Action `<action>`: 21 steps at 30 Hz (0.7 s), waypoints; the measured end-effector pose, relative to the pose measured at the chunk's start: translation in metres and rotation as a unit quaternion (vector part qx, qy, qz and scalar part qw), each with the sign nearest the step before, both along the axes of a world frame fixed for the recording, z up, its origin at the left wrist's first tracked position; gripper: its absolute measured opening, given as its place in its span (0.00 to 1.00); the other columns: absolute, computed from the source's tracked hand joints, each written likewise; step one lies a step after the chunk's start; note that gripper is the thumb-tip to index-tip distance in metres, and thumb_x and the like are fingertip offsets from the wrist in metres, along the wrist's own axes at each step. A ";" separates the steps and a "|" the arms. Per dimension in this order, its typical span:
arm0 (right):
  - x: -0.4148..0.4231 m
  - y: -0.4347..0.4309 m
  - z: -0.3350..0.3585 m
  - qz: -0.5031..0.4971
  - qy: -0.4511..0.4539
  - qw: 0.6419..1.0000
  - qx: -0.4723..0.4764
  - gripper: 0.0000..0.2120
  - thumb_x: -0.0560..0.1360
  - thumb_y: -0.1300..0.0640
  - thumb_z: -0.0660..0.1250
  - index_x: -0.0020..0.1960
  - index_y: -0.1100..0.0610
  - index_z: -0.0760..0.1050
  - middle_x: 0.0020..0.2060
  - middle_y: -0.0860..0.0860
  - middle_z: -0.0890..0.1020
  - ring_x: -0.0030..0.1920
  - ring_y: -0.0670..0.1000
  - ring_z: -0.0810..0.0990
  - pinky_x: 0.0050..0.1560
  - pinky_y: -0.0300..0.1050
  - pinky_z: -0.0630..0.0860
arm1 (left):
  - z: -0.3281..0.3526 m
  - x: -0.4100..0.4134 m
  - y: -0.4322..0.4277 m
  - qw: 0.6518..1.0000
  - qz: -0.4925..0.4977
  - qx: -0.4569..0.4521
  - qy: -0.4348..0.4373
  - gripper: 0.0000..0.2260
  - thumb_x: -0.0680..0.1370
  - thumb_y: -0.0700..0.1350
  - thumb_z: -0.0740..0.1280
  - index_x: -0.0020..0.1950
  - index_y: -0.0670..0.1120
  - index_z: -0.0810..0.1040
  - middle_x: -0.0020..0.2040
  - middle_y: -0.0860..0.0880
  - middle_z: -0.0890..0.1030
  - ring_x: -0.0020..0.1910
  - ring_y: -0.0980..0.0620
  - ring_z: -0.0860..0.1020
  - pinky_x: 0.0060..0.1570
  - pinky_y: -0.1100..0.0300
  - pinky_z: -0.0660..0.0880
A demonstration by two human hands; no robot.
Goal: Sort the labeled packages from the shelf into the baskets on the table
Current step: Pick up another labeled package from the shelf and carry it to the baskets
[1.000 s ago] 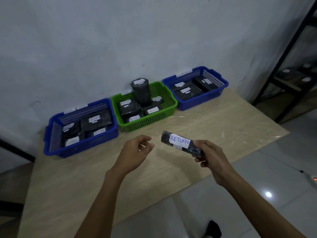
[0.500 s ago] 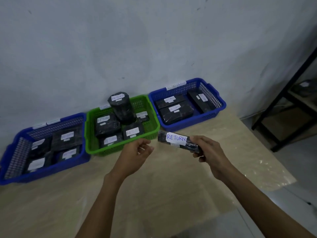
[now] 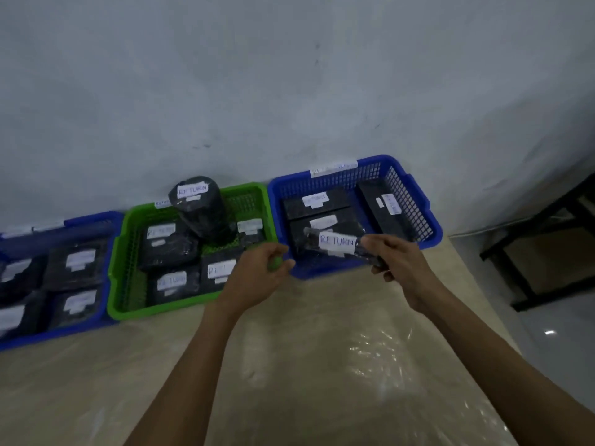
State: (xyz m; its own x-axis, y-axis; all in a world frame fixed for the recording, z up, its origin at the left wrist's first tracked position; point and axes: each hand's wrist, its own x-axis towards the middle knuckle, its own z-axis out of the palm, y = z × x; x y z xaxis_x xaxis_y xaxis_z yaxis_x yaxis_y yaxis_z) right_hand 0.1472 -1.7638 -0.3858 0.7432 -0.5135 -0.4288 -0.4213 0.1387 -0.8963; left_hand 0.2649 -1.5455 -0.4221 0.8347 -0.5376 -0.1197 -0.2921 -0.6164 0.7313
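My right hand (image 3: 397, 260) grips a long black package (image 3: 338, 244) with a white label reading RETURN, held over the front of the right blue basket (image 3: 415, 201). My left hand (image 3: 257, 276) hovers with loosely curled fingers and nothing in it, in front of the near right corner of the green basket (image 3: 124, 268). The green basket holds several black packages labeled RETURN, one of them a tall round one (image 3: 201, 209). A second blue basket (image 3: 64, 329) at the left also holds several labeled black packages.
The three baskets stand in a row against the grey wall on a pale wooden table (image 3: 289, 375) covered with clear film. A black metal shelf frame (image 3: 544, 259) stands on the floor at the right.
The view has moved closer to the baskets. Both hands have advanced toward them, and the RETURN package is now over the right blue basket's front edge.
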 end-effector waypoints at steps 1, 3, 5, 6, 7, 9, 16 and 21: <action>0.009 -0.006 -0.003 0.013 0.010 1.000 -0.008 0.11 0.73 0.52 0.71 0.51 0.57 0.81 0.34 0.51 0.79 0.32 0.48 0.73 0.30 0.40 0.66 | -0.002 0.003 -0.003 1.000 0.002 0.021 -0.017 0.16 0.76 0.48 0.70 0.62 0.44 0.77 0.58 0.46 0.79 0.57 0.50 0.76 0.58 0.59 0.71; 0.026 -0.018 -0.009 0.041 0.020 0.999 -0.015 0.10 0.73 0.53 0.71 0.51 0.58 0.80 0.33 0.50 0.78 0.28 0.45 0.72 0.25 0.36 0.66 | -0.008 0.008 -0.011 0.999 0.013 0.032 -0.042 0.17 0.76 0.49 0.70 0.63 0.45 0.76 0.59 0.46 0.77 0.60 0.48 0.75 0.59 0.57 0.70; 0.041 -0.029 -0.019 0.078 0.037 0.996 -0.028 0.12 0.72 0.54 0.72 0.51 0.60 0.77 0.35 0.52 0.77 0.27 0.43 0.73 0.24 0.34 0.68 | -0.015 0.012 -0.017 0.997 0.023 0.043 -0.052 0.20 0.76 0.50 0.69 0.66 0.45 0.74 0.60 0.47 0.74 0.62 0.47 0.72 0.61 0.56 0.69; 0.047 -0.035 -0.025 0.093 0.049 0.994 -0.035 0.15 0.71 0.54 0.73 0.51 0.61 0.76 0.37 0.53 0.78 0.29 0.44 0.73 0.26 0.35 0.70 | -0.021 0.015 -0.020 0.997 0.027 0.055 -0.057 0.22 0.76 0.50 0.69 0.68 0.45 0.72 0.63 0.47 0.72 0.64 0.47 0.71 0.62 0.55 0.69; 0.053 -0.040 -0.032 0.109 0.059 0.991 -0.041 0.16 0.70 0.53 0.74 0.51 0.62 0.75 0.37 0.53 0.78 0.31 0.45 0.74 0.29 0.37 0.72 | -0.028 0.016 -0.023 0.996 0.030 0.066 -0.059 0.25 0.76 0.51 0.69 0.70 0.45 0.69 0.66 0.47 0.70 0.67 0.47 0.68 0.65 0.54 0.67; 0.062 -0.048 -0.044 0.146 0.074 0.985 -0.051 0.16 0.69 0.54 0.75 0.49 0.63 0.75 0.35 0.52 0.78 0.31 0.45 0.74 0.31 0.37 0.72 | -0.036 0.013 -0.029 0.994 0.033 0.086 -0.055 0.32 0.76 0.54 0.68 0.75 0.46 0.61 0.74 0.48 0.62 0.74 0.48 0.59 0.71 0.52 0.61; 0.089 -0.062 -0.076 0.304 0.140 0.931 -0.144 0.14 0.72 0.46 0.71 0.45 0.58 0.79 0.35 0.51 0.81 0.35 0.47 0.78 0.37 0.38 0.74 | -0.070 -0.004 -0.038 0.988 0.000 0.145 -0.060 0.56 0.65 0.71 0.67 0.78 0.48 0.37 0.77 0.53 0.33 0.75 0.56 0.31 0.74 0.48 0.39; 0.098 -0.063 -0.095 0.370 0.182 0.885 -0.215 0.15 0.74 0.45 0.69 0.52 0.55 0.79 0.44 0.50 0.81 0.44 0.48 0.78 0.42 0.38 0.69 | -0.076 -0.007 -0.043 0.979 0.010 0.186 -0.084 0.57 0.66 0.71 0.67 0.77 0.46 0.34 0.76 0.51 0.30 0.74 0.53 0.30 0.72 0.48 0.34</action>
